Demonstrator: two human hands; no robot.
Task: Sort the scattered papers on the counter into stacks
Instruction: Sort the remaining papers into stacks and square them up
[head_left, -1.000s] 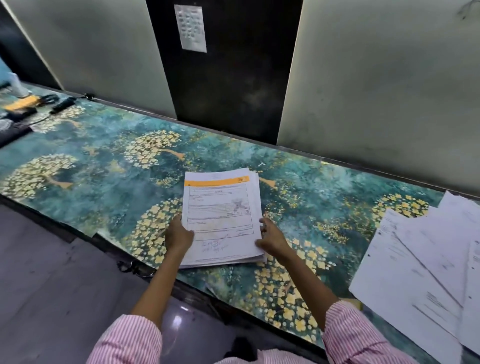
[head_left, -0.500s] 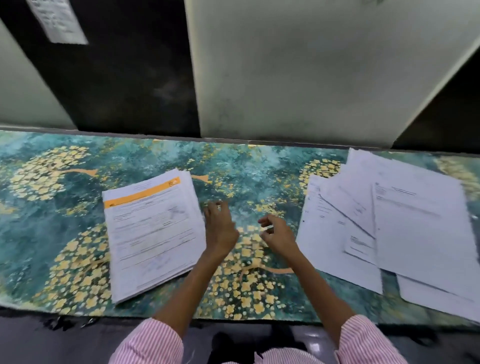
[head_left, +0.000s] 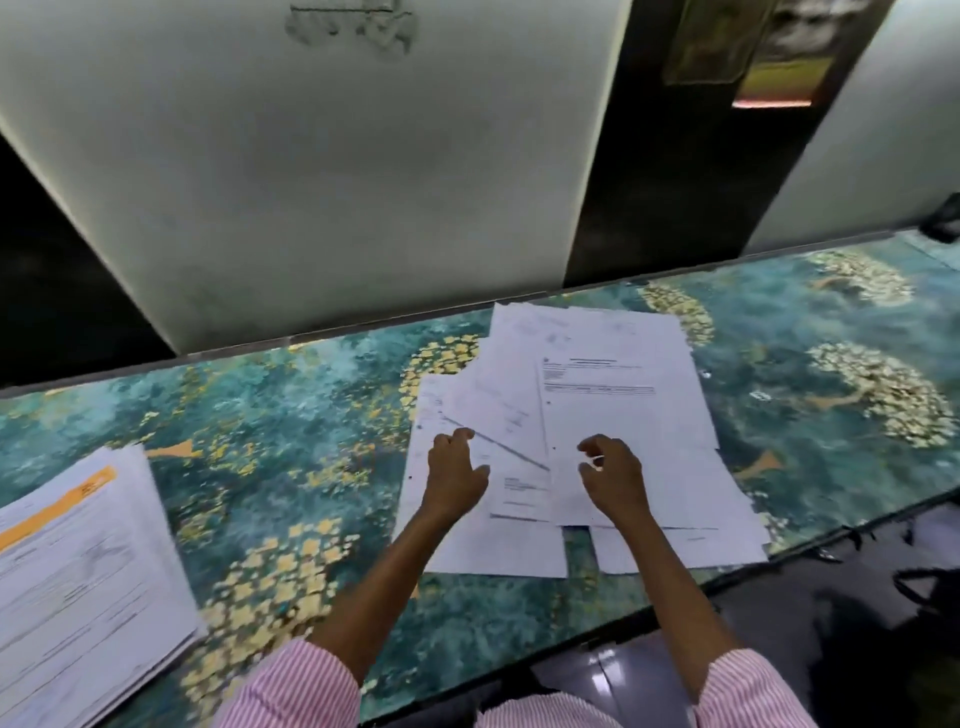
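Our left grip is loose, fingers lightly curled with the thumb apart from them, clamped on nothing. It sits low over the left part of the loose spread of white printed paper sheets, and we cannot tell whether its fingertips touch the paper or hang just above it. Our right grip is likewise apart, forefinger and thumb curved towards each other with a gap between, holding no sheet, over the near middle of the same spread. These sheets lie on the right half of the long counter with a teal surface patterned in yellow blossom trees. They overlap at different angles, the far ones reaching close to the counter's far edge and the near ones running up to its near edge, with one large sheet bearing lines of black print on top at the right. Well apart, at the near left, we see a squared-up stack of white forms whose top sheet bears an orange band; the left border of the view cuts it off. Our forearms come out of pink-and-white striped sleeves at the bottom. Beyond the counter stands a pale grey wall panel flanked by dark gaps, and a small dark object, too blurred to name, sits at the far right end.
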